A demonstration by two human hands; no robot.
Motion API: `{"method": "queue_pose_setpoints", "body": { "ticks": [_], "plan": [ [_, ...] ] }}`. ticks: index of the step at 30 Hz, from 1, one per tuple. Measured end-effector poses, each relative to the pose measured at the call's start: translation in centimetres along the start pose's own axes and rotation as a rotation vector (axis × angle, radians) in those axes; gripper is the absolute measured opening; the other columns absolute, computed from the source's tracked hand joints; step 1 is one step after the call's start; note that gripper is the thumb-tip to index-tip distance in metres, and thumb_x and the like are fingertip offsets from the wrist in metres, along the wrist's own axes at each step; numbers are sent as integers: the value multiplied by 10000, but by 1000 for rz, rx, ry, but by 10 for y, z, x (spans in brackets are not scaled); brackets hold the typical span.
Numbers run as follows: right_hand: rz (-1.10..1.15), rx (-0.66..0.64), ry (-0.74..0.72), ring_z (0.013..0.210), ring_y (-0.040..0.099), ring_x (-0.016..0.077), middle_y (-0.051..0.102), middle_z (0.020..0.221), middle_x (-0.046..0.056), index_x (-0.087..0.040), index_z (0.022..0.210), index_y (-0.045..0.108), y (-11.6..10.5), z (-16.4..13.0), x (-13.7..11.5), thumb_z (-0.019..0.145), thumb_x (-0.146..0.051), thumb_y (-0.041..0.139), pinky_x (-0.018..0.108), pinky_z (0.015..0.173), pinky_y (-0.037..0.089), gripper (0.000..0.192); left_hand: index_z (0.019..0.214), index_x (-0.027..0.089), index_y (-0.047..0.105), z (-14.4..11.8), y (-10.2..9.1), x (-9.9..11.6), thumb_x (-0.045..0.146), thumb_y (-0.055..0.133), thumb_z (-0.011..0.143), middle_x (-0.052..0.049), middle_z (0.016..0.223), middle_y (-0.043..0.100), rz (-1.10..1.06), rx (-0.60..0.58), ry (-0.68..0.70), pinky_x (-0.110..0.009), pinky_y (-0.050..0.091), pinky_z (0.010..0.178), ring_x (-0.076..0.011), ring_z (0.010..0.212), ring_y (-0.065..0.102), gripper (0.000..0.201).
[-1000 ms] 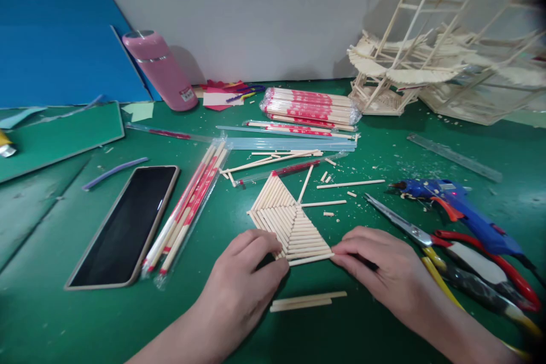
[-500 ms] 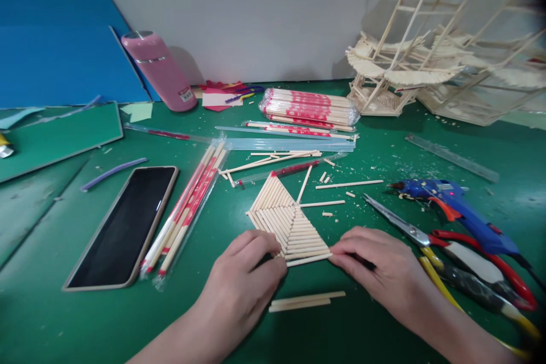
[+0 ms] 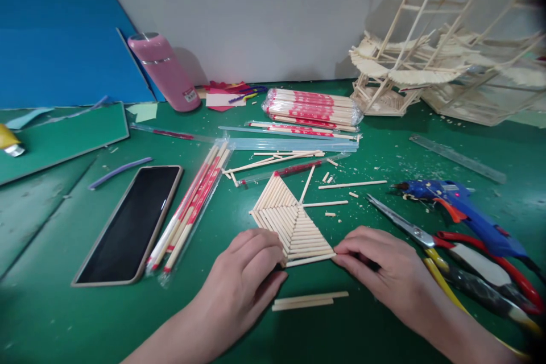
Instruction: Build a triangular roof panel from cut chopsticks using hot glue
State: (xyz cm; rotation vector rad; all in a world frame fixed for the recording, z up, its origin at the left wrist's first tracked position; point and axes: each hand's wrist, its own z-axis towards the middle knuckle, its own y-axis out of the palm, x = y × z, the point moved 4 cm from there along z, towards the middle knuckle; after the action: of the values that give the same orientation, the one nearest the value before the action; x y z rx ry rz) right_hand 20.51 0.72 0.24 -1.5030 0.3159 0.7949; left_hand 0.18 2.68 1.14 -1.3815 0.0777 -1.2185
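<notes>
Head view: bottle label [image 3: 190, 95] unreadable; right hand [image 3: 379, 261] pinches stick [image 3: 310, 261]

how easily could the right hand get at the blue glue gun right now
Probably yes, though the right hand must leave the stick it pinches and cross the red-handled tool lying before the glue gun.

- My left hand [image 3: 245, 270] is bare, its back broad and smoothly rounded, with a short, sturdy-looking thumb.
- My left forearm [image 3: 174, 330] is bare too, as far as the near edge shows it, plain and tapering toward the hand.
- My right hand [image 3: 377, 259] is bare, with slender fingers [image 3: 356, 244].
- My right forearm [image 3: 447, 330] is uncovered up to the near right corner.
- My fingernails are too blurred to describe.
</notes>
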Motion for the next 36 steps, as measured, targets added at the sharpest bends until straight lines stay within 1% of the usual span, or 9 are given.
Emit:
{"method": "queue_pose_setpoints", "body": {
  "ticks": [4, 8, 10, 14, 18, 24, 29, 36],
  "plan": [
    [2, -3, 2, 719, 570, 109, 612, 778, -23, -246, 811, 620, 0, 0, 1, 852, -255, 514, 237, 650, 424, 114, 927, 168, 533, 1, 0, 1, 70, 503, 823, -52, 942, 563, 13, -13, 10, -291, 422, 809, -164, 918, 492, 146],
    [-12, 9, -4, 711, 577, 113, 617, 777, -20, -245, 810, 626, -1, 1, 0, 850, -261, 514, 239, 644, 425, 120, 969, 192, 560, 1, 0, 1, 53, 470, 823, -57, 947, 538, 41, -21, 31, -288, 430, 758, -166, 883, 483, 221],
    [-12, 10, -7, 706, 577, 113, 618, 771, -19, -244, 807, 627, -1, 1, -2, 848, -258, 516, 238, 637, 423, 119, 958, 202, 572, 0, 0, 1, 52, 450, 822, -61, 957, 526, 56, -13, 39, -291, 432, 745, -174, 886, 476, 236],
    [1, 6, 8, 718, 572, 117, 622, 772, -18, -239, 803, 626, 0, 2, -2, 848, -248, 522, 247, 655, 417, 113, 924, 194, 584, -1, 1, 1, 45, 434, 821, -64, 963, 511, 56, 18, 53, -289, 428, 751, -180, 910, 463, 236],
    [-1, 1, -23, 723, 574, 119, 633, 786, -15, -236, 816, 626, 0, 3, -2, 852, -250, 520, 248, 654, 413, 112, 899, 178, 588, -1, 1, 1, 39, 444, 815, -63, 954, 508, 34, 42, 67, -284, 421, 755, -176, 908, 456, 218],
    [-22, -41, -6, 710, 575, 108, 631, 773, -29, -244, 797, 632, 0, 6, 0, 852, -255, 520, 234, 642, 408, 126, 917, 176, 580, 0, 1, 0, 22, 451, 802, -63, 949, 511, 20, 29, 67, -294, 423, 769, -181, 915, 456, 232],
    [1, -50, 4, 712, 569, 98, 629, 771, -41, -245, 783, 620, -1, 6, 0, 848, -261, 531, 224, 649, 404, 112, 912, 186, 579, 0, 2, -1, 27, 449, 805, -61, 940, 519, 30, 17, 59, -302, 432, 772, -185, 917, 460, 231],
    [16, -66, -3, 707, 564, 101, 626, 767, -33, -236, 783, 617, -1, 7, -1, 851, -256, 526, 227, 642, 403, 115, 902, 189, 589, 0, 1, 0, 40, 451, 810, -58, 917, 534, 43, 33, 61, -303, 446, 777, -183, 917, 474, 223]
  ]
}}
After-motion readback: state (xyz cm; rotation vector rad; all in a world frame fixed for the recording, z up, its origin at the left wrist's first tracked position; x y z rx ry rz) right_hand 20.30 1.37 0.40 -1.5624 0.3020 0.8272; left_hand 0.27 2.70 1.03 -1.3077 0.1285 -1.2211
